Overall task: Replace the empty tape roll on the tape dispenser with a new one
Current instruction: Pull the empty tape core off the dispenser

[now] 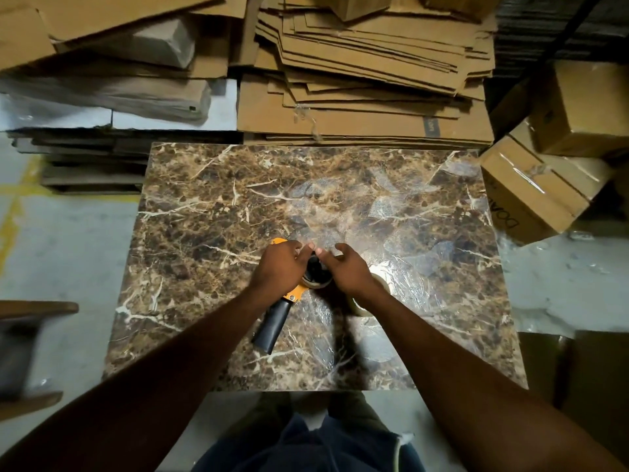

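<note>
We see a brown marble-patterned table (211, 199) from above, with both bare arms reaching in from the bottom edge. The dispenser (287, 294) lies on the table near its middle, its yellow frame mostly under the hands and its black handle (272, 327) pointing back toward the person. The left hand (277, 267) is curled over the frame, gripping the dispenser at its front end. On the dispenser's hub sits a roll (318, 275), dark in the centre with a thin pale ring around it; we cannot tell whether any tape is left on it. The right hand (347, 269) hovers just beside this roll with fingers spread and loosely bent, holding nothing that we can make out. Partly hidden under the right wrist, a second roll (372, 294) of pale tape lies flat on the table, just right of the dispenser. Beyond the far edge lie flattened cardboard sheets (367, 63), and taped boxes (544, 172) sit at the right.
</note>
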Demonstrator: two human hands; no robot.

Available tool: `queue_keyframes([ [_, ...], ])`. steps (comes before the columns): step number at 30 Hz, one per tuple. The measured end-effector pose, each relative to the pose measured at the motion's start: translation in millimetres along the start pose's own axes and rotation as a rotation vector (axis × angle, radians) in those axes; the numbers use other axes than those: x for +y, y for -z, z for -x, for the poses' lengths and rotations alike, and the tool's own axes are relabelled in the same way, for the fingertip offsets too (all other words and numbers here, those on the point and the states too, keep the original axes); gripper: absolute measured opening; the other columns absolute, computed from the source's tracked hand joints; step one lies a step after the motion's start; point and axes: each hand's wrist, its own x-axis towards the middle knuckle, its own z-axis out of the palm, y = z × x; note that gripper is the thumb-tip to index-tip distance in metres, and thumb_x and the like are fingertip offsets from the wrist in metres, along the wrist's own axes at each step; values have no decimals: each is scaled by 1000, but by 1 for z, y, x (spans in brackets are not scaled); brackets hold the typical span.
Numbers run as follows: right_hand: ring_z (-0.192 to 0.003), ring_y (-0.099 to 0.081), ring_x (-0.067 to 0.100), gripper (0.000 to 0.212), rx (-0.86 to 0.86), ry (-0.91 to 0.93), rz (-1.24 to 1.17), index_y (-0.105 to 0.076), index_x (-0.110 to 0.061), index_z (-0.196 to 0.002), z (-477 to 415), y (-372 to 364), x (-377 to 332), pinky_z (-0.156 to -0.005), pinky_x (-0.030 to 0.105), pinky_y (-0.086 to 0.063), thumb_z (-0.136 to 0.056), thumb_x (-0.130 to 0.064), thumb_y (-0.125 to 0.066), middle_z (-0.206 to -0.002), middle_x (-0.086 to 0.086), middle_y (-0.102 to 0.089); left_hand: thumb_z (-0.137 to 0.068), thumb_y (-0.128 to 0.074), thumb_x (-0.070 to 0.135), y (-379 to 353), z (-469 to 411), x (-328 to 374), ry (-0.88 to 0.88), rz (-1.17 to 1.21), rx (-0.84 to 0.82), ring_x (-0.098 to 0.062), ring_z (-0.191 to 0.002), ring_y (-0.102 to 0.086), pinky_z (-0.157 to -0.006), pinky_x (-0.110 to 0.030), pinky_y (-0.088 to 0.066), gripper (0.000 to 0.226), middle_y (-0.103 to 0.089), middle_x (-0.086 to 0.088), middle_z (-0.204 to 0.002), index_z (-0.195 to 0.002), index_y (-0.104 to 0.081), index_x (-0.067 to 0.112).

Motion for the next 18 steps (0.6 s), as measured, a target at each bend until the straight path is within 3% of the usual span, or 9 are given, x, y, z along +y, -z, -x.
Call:
queue_keyframes([
  [3, -123, -63, 27, 73, 50, -29, 29, -58, -12, -142, -7, -2, 3, -91, 31, -46, -89, -59, -73, -137, 9, -66, -105, -47, 56, -8, -1, -4, 51, 33, -109, -33, -101, -73, -88, -43, -59, 55, -78, -16, -112, -121, -77, 12],
  [6, -106, -67, 26, 46, 88, -83, 21, -70, -10, -118, -13, -1, 1, -86, 35, -53, -88, -45, -80, -118, 9, -72, -110, -47, 44, -11, -4, -1, 112, 92, -185, -35, -130, -63, -107, -40, -52, 49, -65, -14, -146, -146, -64, 14],
  [8, -95, -71, 30, 27, 112, -116, 15, -72, -11, -94, -18, -2, 3, -84, 43, -57, -87, -36, -82, -101, 10, -76, -112, -47, 30, -13, -9, 0, 163, 137, -220, -41, -128, -64, -99, -41, -55, 41, -64, -15, -147, -149, -61, 18],
  [10, -88, -72, 30, 23, 134, -136, -13, -68, -16, -78, -21, -3, 5, -82, 45, -58, -85, -30, -85, -87, 8, -75, -110, -48, 22, -15, -15, -4, 223, 189, -222, -46, -120, -67, -79, -35, -55, 40, -68, -19, -139, -147, -63, 21],
  [13, -87, -70, 29, 21, 152, -126, 9, -70, -13, -87, -23, -4, 3, -81, 44, -58, -84, -27, -85, -91, 10, -75, -109, -50, 17, -16, -17, -7, 244, 223, -207, -45, -116, -69, -76, -33, -51, 38, -71, -18, -134, -143, -66, 20],
  [15, -91, -71, 30, 26, 164, -104, 26, -68, -9, -100, -22, -6, 3, -82, 44, -59, -85, -24, -83, -98, 12, -75, -108, -56, 21, -17, -15, -3, 238, 227, -179, -40, -121, -68, -87, -36, -55, 36, -71, -13, -137, -142, -68, 19],
  [18, -89, -72, 30, 30, 205, -74, 14, -63, -10, -103, -19, -12, 5, -81, 48, -60, -83, -22, -81, -96, 10, -74, -106, -64, 23, -19, -10, 2, 222, 217, -122, -30, -126, -66, -99, -33, -51, 36, -71, -9, -139, -140, -69, 14],
])
